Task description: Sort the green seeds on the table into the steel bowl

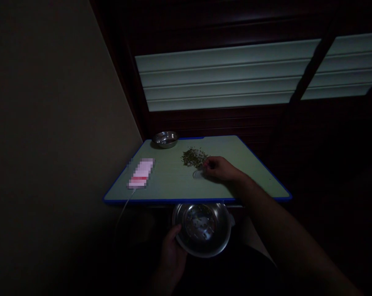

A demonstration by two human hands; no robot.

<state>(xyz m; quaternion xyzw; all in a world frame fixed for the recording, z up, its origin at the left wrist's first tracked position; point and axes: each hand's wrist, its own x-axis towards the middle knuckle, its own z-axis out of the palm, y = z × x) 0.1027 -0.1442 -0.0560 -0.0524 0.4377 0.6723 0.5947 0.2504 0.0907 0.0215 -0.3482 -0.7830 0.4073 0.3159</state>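
Note:
A loose pile of small greenish grains (194,157), perhaps beans or seeds, lies on the pale green tabletop (167,176). My right hand (219,167) is at the pile's near right side, its thumb and fingertips closed in a pinch; what they hold, if anything, is too small to make out. Partly under that hand, a pale rounded outline (198,174) shows on the tabletop. Below the table's front edge, my left hand (173,250) grips a shiny metal bowl (215,246) by its left side, thumb on the rim. Small bits lie inside the bowl.
A smaller metal bowl (166,139) stands at the table's back left corner. At the left lies a lit phone (142,172) with a white cable (124,207) hanging over the front edge. A wall (65,123) borders the left; dark panels with pale slats (223,78) rise behind.

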